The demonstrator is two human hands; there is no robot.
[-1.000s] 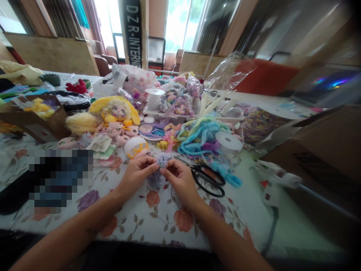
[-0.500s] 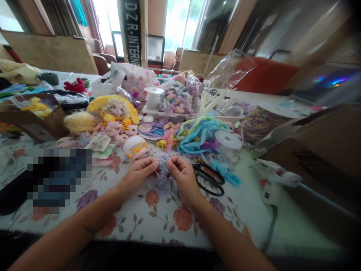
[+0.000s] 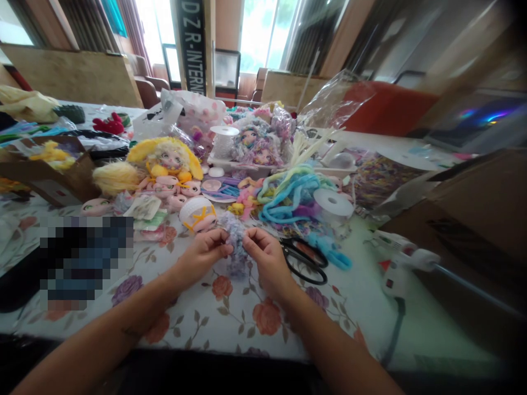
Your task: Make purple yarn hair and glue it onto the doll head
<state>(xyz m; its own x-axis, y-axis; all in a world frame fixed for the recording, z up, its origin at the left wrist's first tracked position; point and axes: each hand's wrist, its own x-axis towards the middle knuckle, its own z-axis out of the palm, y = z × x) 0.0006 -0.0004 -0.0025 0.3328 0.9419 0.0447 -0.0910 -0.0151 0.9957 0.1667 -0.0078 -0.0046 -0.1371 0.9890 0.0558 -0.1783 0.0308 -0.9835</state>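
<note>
A fluffy bundle of pale lilac curly yarn (image 3: pixel 236 241) is pinched between both hands above the flowered tablecloth. My left hand (image 3: pixel 208 249) grips its left side with thumb and forefinger. On the opposite side, my right hand (image 3: pixel 263 253) holds it the same way, fingers curled. Part of the yarn shows above the fingertips and part hangs below. Black-handled scissors (image 3: pixel 307 263) lie just right of my right hand, their blades partly hidden. Behind my left hand sits a white doll head with yellow lacing (image 3: pixel 198 215).
Blue and green fluffy yarn (image 3: pixel 288 197) and a white spool (image 3: pixel 333 203) lie behind the scissors. A yellow-haired doll (image 3: pixel 168 156) and several doll heads stand back left. A hot glue gun (image 3: pixel 397 269) is at right, beside a cardboard box (image 3: pixel 465 219). A blurred-out dark object (image 3: pixel 78 263) lies left.
The lilac yarn's upper end has shifted slightly left and up and spreads wider above my fingers. My left hand's fingers have moved a little; both hands still pinch the bundle.
</note>
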